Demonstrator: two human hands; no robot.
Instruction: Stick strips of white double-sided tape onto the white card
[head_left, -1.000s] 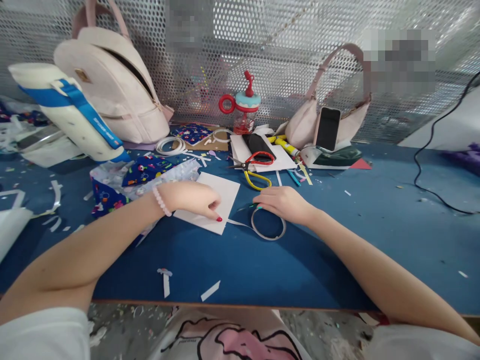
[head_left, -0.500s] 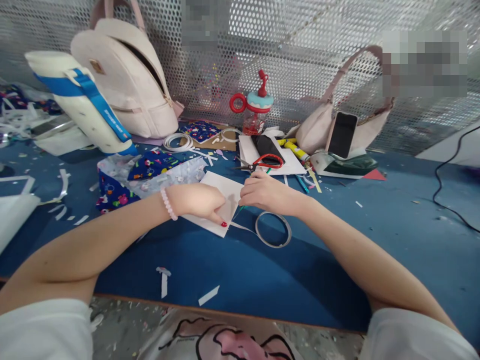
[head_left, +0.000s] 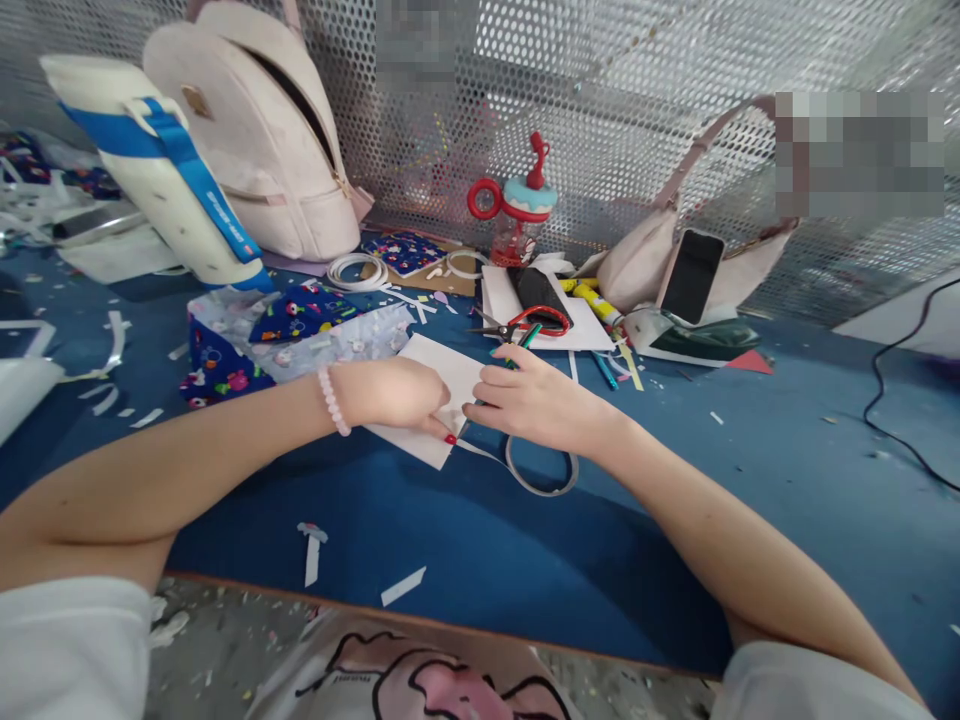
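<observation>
My left hand (head_left: pixel 401 395) is closed over a white card (head_left: pixel 420 446) on the blue table, its thumb at the card's right corner and on the end of a thin white tape. The tape runs right to its roll (head_left: pixel 541 490), which lies flat, partly under my right wrist. My right hand (head_left: pixel 521 395) is at the card's right edge, fingers curled round a thin green tool (head_left: pixel 529 335) whose top shows above the knuckles. Scissors with red handles (head_left: pixel 541 318) lie open just beyond my right hand.
Patterned blue fabric (head_left: pixel 225 360) lies left of the card. Behind stand a bottle (head_left: pixel 150 180), a backpack (head_left: pixel 277 160), a red-handled cup (head_left: pixel 517 215), and a phone (head_left: pixel 692 277) against a handbag (head_left: pixel 637 255). Paper scraps (head_left: pixel 403 586) lie near the front edge.
My right hand has turned, and the green tool's top now stands higher above its knuckles. The left hand keeps pressing the card. The view has shifted slightly.
</observation>
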